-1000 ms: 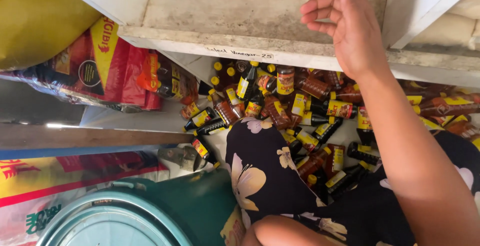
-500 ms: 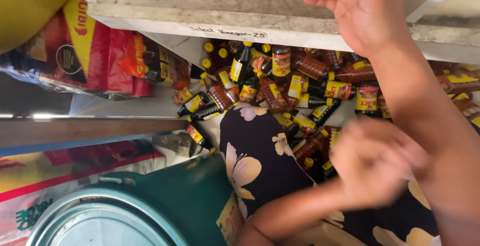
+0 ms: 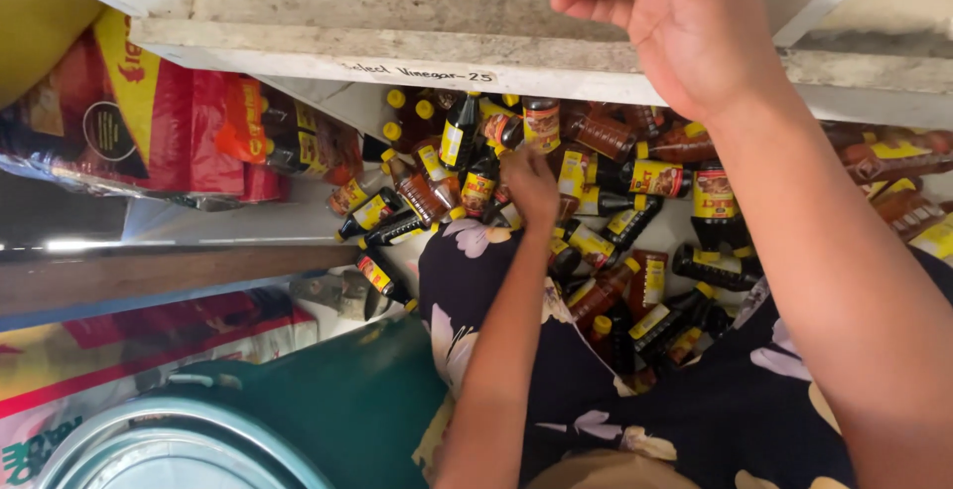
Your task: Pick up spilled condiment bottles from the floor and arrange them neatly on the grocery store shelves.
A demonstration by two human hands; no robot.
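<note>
My right hand (image 3: 665, 22) rests on the front edge of a worn white shelf (image 3: 298, 47), fingers loosely spread and holding nothing. Below it, my left hand (image 3: 529, 186) reaches down into a heap of small dark sauce bottles (image 3: 635, 176) with yellow caps and yellow labels. Its fingers curl downward among the bottles. The back of the hand hides whether they grip one. My left forearm crosses a dark floral-print garment (image 3: 556, 390) that covers my lap.
Red and yellow snack packs in clear plastic (image 3: 149, 122) lie at the left under the shelf. A wooden plank (image 3: 149, 276) runs below them. A green tub with a round metal lid (image 3: 179, 444) stands at the bottom left, beside printed sacks (image 3: 119, 340).
My left arm has swung up from my lap and its hand is now down in the bottle heap. My right hand stays on the shelf edge. The view has shifted slightly.
</note>
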